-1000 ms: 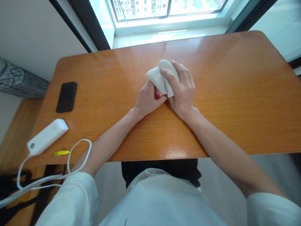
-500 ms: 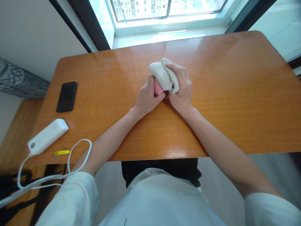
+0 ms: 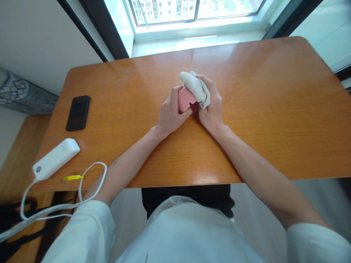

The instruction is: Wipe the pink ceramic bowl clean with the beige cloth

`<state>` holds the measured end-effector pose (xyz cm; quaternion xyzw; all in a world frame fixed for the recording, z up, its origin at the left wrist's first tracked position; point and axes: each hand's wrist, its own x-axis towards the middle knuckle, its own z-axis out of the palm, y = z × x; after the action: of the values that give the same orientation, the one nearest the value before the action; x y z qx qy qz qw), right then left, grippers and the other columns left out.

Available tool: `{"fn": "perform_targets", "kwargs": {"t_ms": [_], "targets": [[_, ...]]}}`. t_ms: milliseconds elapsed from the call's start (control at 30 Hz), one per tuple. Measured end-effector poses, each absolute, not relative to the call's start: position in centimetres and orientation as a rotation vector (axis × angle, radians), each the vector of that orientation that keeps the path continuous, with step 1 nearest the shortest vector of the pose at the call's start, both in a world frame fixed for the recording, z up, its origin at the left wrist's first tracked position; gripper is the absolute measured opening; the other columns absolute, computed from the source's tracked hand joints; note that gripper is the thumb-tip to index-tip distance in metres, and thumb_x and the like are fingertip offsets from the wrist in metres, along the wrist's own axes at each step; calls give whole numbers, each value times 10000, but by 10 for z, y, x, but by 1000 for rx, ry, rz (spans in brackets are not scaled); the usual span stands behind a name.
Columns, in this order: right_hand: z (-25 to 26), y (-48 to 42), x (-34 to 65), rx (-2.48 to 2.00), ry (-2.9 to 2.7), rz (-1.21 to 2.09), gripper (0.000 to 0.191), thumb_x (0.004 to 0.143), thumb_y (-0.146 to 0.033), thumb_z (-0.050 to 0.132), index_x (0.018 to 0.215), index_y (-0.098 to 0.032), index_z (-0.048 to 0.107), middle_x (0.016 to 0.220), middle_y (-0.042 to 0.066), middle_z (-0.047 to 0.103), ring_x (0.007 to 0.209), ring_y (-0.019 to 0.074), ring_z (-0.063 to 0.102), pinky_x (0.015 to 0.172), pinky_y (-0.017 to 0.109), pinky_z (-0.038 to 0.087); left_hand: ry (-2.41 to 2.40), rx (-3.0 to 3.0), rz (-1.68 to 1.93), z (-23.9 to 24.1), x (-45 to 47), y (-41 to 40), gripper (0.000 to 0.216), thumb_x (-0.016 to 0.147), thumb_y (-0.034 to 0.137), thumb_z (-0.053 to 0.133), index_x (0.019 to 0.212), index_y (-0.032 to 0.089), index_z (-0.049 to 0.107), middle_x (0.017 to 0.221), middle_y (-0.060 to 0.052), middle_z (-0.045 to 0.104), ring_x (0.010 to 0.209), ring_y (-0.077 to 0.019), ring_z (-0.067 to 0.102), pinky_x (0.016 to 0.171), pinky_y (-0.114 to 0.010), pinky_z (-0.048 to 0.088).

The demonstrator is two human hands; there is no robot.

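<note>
A small pink box with a notch in its edge is gripped in my left hand. My left fingers wrap its far left side, and the thumb lies along the near edge. My right hand is closed round a bunched white cloth. The cloth presses on the box's top and right side and covers part of it. Both hands are close together above the middle of the wooden table. My right fingertips are partly hidden behind the cloth.
On the table's left lie a black phone and a white power strip or adapter. Its white cable runs off the near edge, and a loop with a yellow tag lies by my left forearm. A window is beyond the table.
The white cloth has shifted right and slightly down across the pink box, together with my right fingers. More of the box's top and its notch now show. My left hand stays nearly in place.
</note>
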<state>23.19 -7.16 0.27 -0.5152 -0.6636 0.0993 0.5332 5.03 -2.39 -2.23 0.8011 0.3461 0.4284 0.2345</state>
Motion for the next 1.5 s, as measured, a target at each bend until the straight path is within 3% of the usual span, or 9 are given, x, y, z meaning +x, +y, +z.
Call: {"fn": "perform_targets", "kwargs": {"t_ms": [233, 400, 600, 767, 900, 1067, 1200, 1333, 1500], "targets": [[19, -84, 232, -1356, -1767, -68, 523, 1179, -617, 495, 1576, -363, 722, 1718, 105, 651, 1664, 370, 577, 1404, 629, 484, 1113, 2126, 1063, -16, 54, -31, 505, 890, 385, 950, 1287, 252, 668, 1160, -84, 851, 1070, -320, 847, 955, -453, 699], [26, -84, 220, -1364, -1881, 16, 434, 1193, -577, 480, 1408, -394, 810, 1658, 30, 716, 1698, 415, 542, 1468, 755, 325, 1085, 2123, 997, -8, 52, -34, 287, 935, 316, 838, 1206, 242, 778, 1195, -96, 883, 1121, -316, 850, 959, -442, 704], [17, -84, 221, -1298, -1756, 9, 513, 1192, -550, 428, 1535, -344, 750, 1690, 70, 677, 1695, 399, 540, 1431, 713, 434, 1130, 2110, 989, -7, 55, -31, 280, 894, 357, 894, 1112, 227, 778, 1093, -85, 871, 999, -291, 822, 889, -426, 682], [16, -84, 224, -1295, -1702, 38, 449, 1184, -486, 461, 1538, -403, 724, 1682, 31, 679, 1634, 352, 596, 1420, 654, 477, 1161, 2072, 988, -6, 58, -31, 263, 882, 350, 909, 1024, 238, 718, 1048, -79, 837, 941, -288, 790, 837, -435, 645], [18, -83, 223, -1349, -1690, 79, 431, 1169, -435, 486, 1539, -411, 704, 1703, 30, 653, 1621, 366, 592, 1398, 676, 488, 1180, 2057, 994, -6, 58, -31, 310, 884, 337, 908, 1068, 246, 677, 1072, -78, 821, 972, -299, 790, 876, -454, 647], [16, -77, 226, -1209, -1646, 39, 386, 1128, -364, 614, 1497, -365, 728, 1615, 67, 708, 1527, 321, 662, 1333, 589, 553, 1204, 2079, 966, -10, 58, -29, 368, 894, 309, 899, 1145, 239, 639, 1133, -95, 810, 1042, -327, 807, 938, -483, 653], [12, -72, 230, -1152, -1610, 48, 398, 1079, -374, 693, 1470, -314, 733, 1549, 88, 742, 1470, 271, 693, 1277, 502, 589, 1155, 2115, 994, -15, 56, -26, 491, 920, 298, 863, 1324, 257, 587, 1230, -89, 802, 1130, -316, 805, 991, -458, 632], [8, -69, 233, -1214, -1546, 143, 426, 1056, -358, 660, 1480, -338, 696, 1540, 63, 756, 1429, 261, 711, 1249, 486, 613, 1092, 2149, 1029, -17, 54, -25, 543, 972, 351, 831, 1427, 290, 540, 1244, -69, 800, 1143, -289, 793, 1008, -435, 607], [3, -64, 238, -1258, -1565, 289, 530, 1095, -378, 547, 1622, -320, 556, 1693, 57, 685, 1513, 248, 676, 1326, 476, 576, 1091, 2116, 1077, -10, 54, -30, 496, 980, 428, 849, 1371, 310, 567, 1255, -63, 808, 1119, -286, 798, 958, -419, 601]]}}
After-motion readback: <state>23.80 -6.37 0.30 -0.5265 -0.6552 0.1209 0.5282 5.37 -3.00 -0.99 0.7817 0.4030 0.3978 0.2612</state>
